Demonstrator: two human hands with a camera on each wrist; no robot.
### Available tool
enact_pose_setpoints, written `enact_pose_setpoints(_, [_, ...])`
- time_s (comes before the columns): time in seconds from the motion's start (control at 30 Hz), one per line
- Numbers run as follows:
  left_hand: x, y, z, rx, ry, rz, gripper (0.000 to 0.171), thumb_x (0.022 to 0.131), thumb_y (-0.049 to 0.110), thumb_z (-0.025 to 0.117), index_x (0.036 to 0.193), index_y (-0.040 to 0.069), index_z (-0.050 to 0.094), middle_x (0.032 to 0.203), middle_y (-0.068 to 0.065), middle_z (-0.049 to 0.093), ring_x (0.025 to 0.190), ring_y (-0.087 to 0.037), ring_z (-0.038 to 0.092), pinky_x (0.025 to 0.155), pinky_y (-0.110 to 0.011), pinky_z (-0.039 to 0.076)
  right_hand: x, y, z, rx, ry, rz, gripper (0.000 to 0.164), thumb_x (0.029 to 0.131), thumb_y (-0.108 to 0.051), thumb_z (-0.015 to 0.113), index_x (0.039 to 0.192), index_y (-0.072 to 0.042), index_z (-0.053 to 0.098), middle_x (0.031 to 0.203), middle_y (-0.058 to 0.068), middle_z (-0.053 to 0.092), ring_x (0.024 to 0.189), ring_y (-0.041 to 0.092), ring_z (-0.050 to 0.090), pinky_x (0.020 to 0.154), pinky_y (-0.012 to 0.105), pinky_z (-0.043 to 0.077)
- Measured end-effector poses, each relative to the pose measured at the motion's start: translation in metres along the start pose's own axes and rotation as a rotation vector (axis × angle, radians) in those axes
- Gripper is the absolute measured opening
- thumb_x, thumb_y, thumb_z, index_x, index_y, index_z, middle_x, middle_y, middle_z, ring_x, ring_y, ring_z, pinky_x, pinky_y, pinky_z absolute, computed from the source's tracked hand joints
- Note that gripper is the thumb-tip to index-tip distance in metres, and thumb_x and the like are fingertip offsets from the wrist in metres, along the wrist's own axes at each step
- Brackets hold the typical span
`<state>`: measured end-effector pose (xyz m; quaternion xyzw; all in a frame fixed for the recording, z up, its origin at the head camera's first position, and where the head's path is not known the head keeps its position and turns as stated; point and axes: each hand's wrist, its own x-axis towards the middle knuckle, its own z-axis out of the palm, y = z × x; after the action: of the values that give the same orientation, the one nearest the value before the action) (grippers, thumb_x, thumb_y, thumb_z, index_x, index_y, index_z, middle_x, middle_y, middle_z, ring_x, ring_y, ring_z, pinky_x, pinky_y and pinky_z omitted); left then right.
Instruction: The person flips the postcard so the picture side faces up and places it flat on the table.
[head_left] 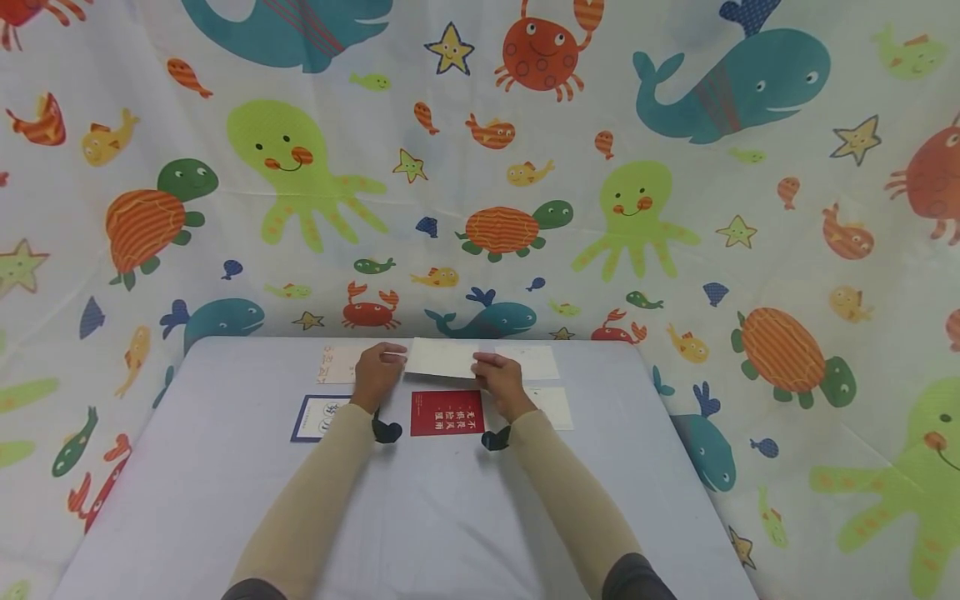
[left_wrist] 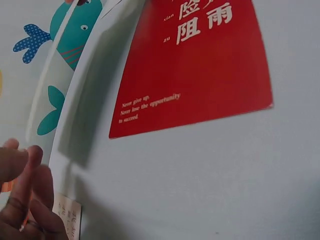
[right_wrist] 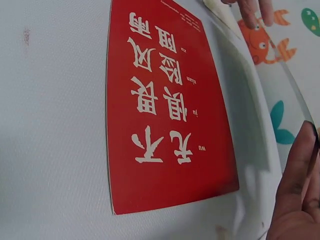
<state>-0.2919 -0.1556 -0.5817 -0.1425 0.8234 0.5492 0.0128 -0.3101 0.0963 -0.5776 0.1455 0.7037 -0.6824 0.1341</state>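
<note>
A cream-white card (head_left: 442, 358), raised at the back of the table and tilted, spans the space between both hands. My left hand (head_left: 378, 375) pinches its left end between thumb and fingers. At the lower right corner, my right hand (head_left: 501, 383) grips the same card. From the right wrist view, the card shows almost edge-on, with the right fingers (right_wrist: 295, 190) at its near end. Flat on the table just in front lies a red card (head_left: 447, 413) with white Chinese characters, also seen in the left wrist view.
Left of the hands lie a pale card with orange print (head_left: 337, 365) and a blue-bordered card (head_left: 322, 418), partly behind the left wrist. Two whitish cards, one at the back (head_left: 536, 362) and one nearer (head_left: 551, 408), lie right. A sea-animal curtain (head_left: 480, 167) hangs behind the white table (head_left: 450, 533).
</note>
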Motion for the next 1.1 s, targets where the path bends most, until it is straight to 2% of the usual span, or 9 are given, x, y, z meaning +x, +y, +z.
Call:
enact_pose_setpoints(0.13, [-0.002, 0.002, -0.001, 0.009, -0.011, 0.038, 0.029, 0.107, 0.010, 0.059, 0.133, 0.012, 0.072, 0.139, -0.015, 0.070, 0.128, -0.035, 0.065, 0.113, -0.052, 0.052, 0.001, -0.002, -0.004, 0.032, -0.037, 0.024, 0.028, 0.097, -0.021, 0.079, 0.125, -0.020, 0.078, 0.133, 0.003, 0.072, 0.118, 0.020, 0.072, 0.106, 0.033, 0.058])
enact_pose_setpoints(0.3, [-0.004, 0.004, -0.002, 0.016, -0.006, 0.072, 0.030, 0.106, 0.010, 0.060, 0.132, 0.014, 0.075, 0.142, -0.015, 0.069, 0.114, -0.034, 0.073, 0.106, -0.048, 0.057, 0.000, -0.002, -0.007, 0.073, -0.071, 0.040, 0.030, 0.096, -0.022, 0.081, 0.126, -0.020, 0.078, 0.135, 0.003, 0.072, 0.120, 0.020, 0.073, 0.104, 0.032, 0.058])
enact_pose_setpoints(0.4, [-0.003, 0.005, -0.003, 0.013, 0.012, 0.097, 0.030, 0.106, 0.010, 0.062, 0.132, 0.015, 0.076, 0.139, -0.014, 0.071, 0.106, -0.032, 0.074, 0.097, -0.041, 0.060, -0.001, -0.003, -0.008, 0.078, -0.077, 0.043, 0.030, 0.097, -0.022, 0.080, 0.126, -0.019, 0.078, 0.137, 0.004, 0.072, 0.120, 0.020, 0.073, 0.102, 0.031, 0.059])
enact_pose_setpoints(0.53, [-0.002, 0.004, -0.003, -0.003, 0.034, 0.113, 0.028, 0.105, 0.011, 0.065, 0.130, 0.015, 0.077, 0.133, -0.014, 0.074, 0.100, -0.031, 0.074, 0.085, -0.033, 0.056, -0.002, -0.004, -0.010, 0.081, -0.086, 0.039, 0.027, 0.101, -0.022, 0.073, 0.127, -0.016, 0.078, 0.139, 0.008, 0.070, 0.120, 0.024, 0.073, 0.100, 0.028, 0.060])
enact_pose_setpoints(0.67, [0.000, 0.004, -0.003, -0.016, 0.046, 0.112, 0.025, 0.105, 0.016, 0.067, 0.127, 0.013, 0.078, 0.130, -0.013, 0.075, 0.108, -0.030, 0.071, 0.091, -0.034, 0.055, -0.001, -0.004, -0.010, 0.088, -0.090, 0.028, 0.026, 0.103, -0.020, 0.070, 0.127, -0.013, 0.077, 0.135, 0.010, 0.074, 0.121, 0.029, 0.073, 0.096, 0.027, 0.061])
enact_pose_setpoints(0.8, [-0.002, 0.006, -0.003, -0.025, 0.055, 0.094, 0.026, 0.104, 0.019, 0.068, 0.126, 0.009, 0.077, 0.130, -0.015, 0.073, 0.112, -0.031, 0.064, 0.096, -0.040, 0.052, 0.000, -0.003, -0.010, 0.072, -0.054, 0.018, 0.025, 0.102, -0.021, 0.073, 0.125, -0.013, 0.077, 0.129, 0.009, 0.076, 0.115, 0.028, 0.073, 0.094, 0.029, 0.062])
enact_pose_setpoints(1.1, [-0.005, 0.011, 0.000, -0.030, 0.043, 0.082, 0.031, 0.107, 0.022, 0.065, 0.133, 0.007, 0.072, 0.130, -0.017, 0.072, 0.120, -0.034, 0.066, 0.108, -0.048, 0.054, -0.004, -0.001, -0.006, 0.017, 0.035, 0.003, 0.026, 0.100, -0.030, 0.077, 0.122, -0.017, 0.079, 0.133, 0.006, 0.073, 0.120, 0.025, 0.068, 0.106, 0.036, 0.058])
